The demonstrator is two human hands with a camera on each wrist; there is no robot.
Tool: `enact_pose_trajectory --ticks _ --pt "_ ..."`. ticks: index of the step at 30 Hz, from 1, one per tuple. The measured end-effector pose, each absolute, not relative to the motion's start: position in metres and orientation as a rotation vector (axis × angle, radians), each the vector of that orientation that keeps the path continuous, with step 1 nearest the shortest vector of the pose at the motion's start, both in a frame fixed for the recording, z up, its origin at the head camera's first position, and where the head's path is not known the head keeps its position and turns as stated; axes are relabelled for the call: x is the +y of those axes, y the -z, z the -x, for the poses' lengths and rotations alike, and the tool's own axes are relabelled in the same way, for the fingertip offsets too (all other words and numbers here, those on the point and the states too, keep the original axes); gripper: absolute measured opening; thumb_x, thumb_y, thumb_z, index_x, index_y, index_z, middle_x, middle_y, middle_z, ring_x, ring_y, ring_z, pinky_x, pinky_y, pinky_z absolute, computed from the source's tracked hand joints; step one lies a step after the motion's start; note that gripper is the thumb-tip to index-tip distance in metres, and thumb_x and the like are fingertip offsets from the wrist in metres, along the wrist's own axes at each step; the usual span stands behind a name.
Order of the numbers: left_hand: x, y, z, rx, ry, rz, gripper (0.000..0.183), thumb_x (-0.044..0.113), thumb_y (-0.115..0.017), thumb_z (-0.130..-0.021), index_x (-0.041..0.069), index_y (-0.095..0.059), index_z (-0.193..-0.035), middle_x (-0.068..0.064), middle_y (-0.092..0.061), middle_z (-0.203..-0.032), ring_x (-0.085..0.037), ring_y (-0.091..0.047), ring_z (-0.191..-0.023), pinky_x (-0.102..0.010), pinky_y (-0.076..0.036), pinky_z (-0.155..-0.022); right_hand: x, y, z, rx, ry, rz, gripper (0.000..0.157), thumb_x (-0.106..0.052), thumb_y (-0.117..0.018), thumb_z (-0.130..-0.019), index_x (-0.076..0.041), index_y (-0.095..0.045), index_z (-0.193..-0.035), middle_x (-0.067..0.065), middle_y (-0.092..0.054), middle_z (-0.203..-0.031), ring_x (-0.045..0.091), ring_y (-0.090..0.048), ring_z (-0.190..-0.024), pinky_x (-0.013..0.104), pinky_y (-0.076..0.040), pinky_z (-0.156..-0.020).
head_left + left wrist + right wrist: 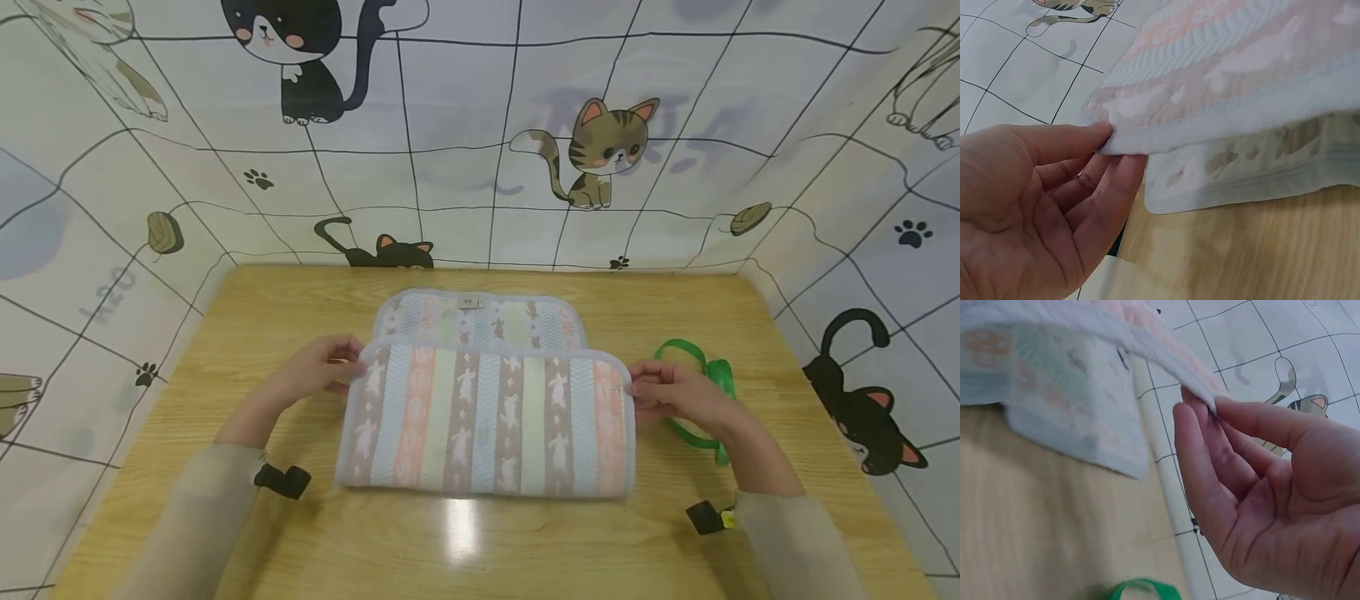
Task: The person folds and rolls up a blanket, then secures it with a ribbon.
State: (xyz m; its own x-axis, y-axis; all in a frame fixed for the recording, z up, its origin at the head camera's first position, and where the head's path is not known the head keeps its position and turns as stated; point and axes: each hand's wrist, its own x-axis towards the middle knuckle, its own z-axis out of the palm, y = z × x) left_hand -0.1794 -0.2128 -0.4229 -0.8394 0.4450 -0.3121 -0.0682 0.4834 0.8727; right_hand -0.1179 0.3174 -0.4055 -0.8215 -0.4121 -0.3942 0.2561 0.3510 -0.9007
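A striped cloth (495,425) with rabbit figures and a pale border lies folded over on the wooden table, its back layer showing a small white label (470,303) at the far edge. My left hand (324,367) pinches the upper layer's left corner between thumb and fingers. At the opposite corner, my right hand (678,392) pinches the same layer by its border. Both wrist views show this layer of the cloth (1210,69) lifted above the lower one. Beside and partly behind the right hand lies a loop of green ribbon (722,379).
The wooden table (525,550) is bounded at the back and sides by a white sheet (465,183) printed with grid lines and cartoon cats. Small black devices sit at both wrists.
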Motion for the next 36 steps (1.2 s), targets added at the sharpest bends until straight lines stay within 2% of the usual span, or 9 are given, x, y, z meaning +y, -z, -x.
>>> enact_pose_trajectory --ticks 6,14,20,24,30,34,36 --pt "-0.212 0.420 0.198 2.302 -1.340 -0.284 0.024 0.008 -0.057 -0.100 -0.007 -0.052 -0.118 -0.019 -0.056 -0.112 -0.017 -0.060 -0.092 -0.033 -0.062 -0.078 0.308 0.394 0.143 2.160 1.469 0.100 0.034 -0.020 -0.059 -0.101 0.006 -0.053 -0.123 -0.008 -0.069 -0.098 0.008 -0.068 -0.093 0.035 -0.059 -0.089" --pt "-0.205 0.418 0.227 2.351 -1.328 -0.224 0.029 0.008 -0.055 -0.100 -0.010 -0.050 -0.123 -0.019 -0.054 -0.116 -0.018 -0.058 -0.095 -0.034 -0.062 -0.081 0.301 0.393 0.173 2.230 1.462 0.044 0.045 -0.023 -0.059 -0.101 0.008 -0.048 -0.131 -0.007 -0.066 -0.101 0.007 -0.066 -0.093 0.031 -0.059 -0.090" --pt "-0.199 0.418 0.246 2.399 -1.305 -0.183 0.025 0.005 -0.054 -0.101 -0.009 -0.049 -0.120 -0.019 -0.052 -0.114 -0.022 -0.057 -0.096 -0.035 -0.061 -0.082 0.297 0.398 0.196 2.288 1.409 -0.015 0.045 -0.025 -0.057 -0.102 0.005 -0.048 -0.134 -0.002 -0.063 -0.105 0.009 -0.064 -0.093 0.033 -0.058 -0.092" --pt "-0.195 0.420 0.257 2.423 -1.276 -0.141 0.028 0.007 -0.052 -0.101 -0.009 -0.049 -0.124 -0.018 -0.052 -0.117 -0.022 -0.058 -0.097 -0.033 -0.061 -0.084 0.293 0.404 0.211 2.305 1.389 -0.076 0.045 -0.024 -0.056 -0.102 0.005 -0.047 -0.137 -0.001 -0.062 -0.106 0.009 -0.063 -0.092 0.031 -0.058 -0.091" --pt "-0.191 0.428 0.272 2.465 -1.254 -0.093 0.031 0.006 -0.054 -0.101 -0.009 -0.049 -0.127 -0.019 -0.053 -0.119 -0.019 -0.059 -0.092 -0.033 -0.061 -0.083 0.287 0.415 0.227 2.324 1.388 -0.124 0.046 -0.021 -0.055 -0.102 0.006 -0.045 -0.138 -0.004 -0.062 -0.103 0.006 -0.063 -0.086 0.036 -0.056 -0.096" --pt "-0.186 0.440 0.282 2.484 -1.265 -0.050 0.030 0.005 -0.057 -0.099 -0.009 -0.051 -0.125 -0.018 -0.054 -0.115 -0.017 -0.058 -0.088 -0.030 -0.061 -0.079 0.286 0.426 0.235 2.343 1.356 -0.150 0.044 -0.021 -0.055 -0.102 0.006 -0.046 -0.136 -0.003 -0.062 -0.102 0.007 -0.063 -0.087 0.033 -0.057 -0.093" --pt "-0.183 0.446 0.287 2.517 -1.238 -0.027 0.029 0.006 -0.058 -0.098 -0.007 -0.053 -0.124 -0.017 -0.055 -0.114 -0.018 -0.057 -0.091 -0.027 -0.059 -0.077 0.286 0.432 0.238 2.360 1.324 -0.172 0.041 -0.020 -0.056 -0.102 0.005 -0.048 -0.134 0.001 -0.063 -0.105 0.009 -0.063 -0.088 0.030 -0.057 -0.089"
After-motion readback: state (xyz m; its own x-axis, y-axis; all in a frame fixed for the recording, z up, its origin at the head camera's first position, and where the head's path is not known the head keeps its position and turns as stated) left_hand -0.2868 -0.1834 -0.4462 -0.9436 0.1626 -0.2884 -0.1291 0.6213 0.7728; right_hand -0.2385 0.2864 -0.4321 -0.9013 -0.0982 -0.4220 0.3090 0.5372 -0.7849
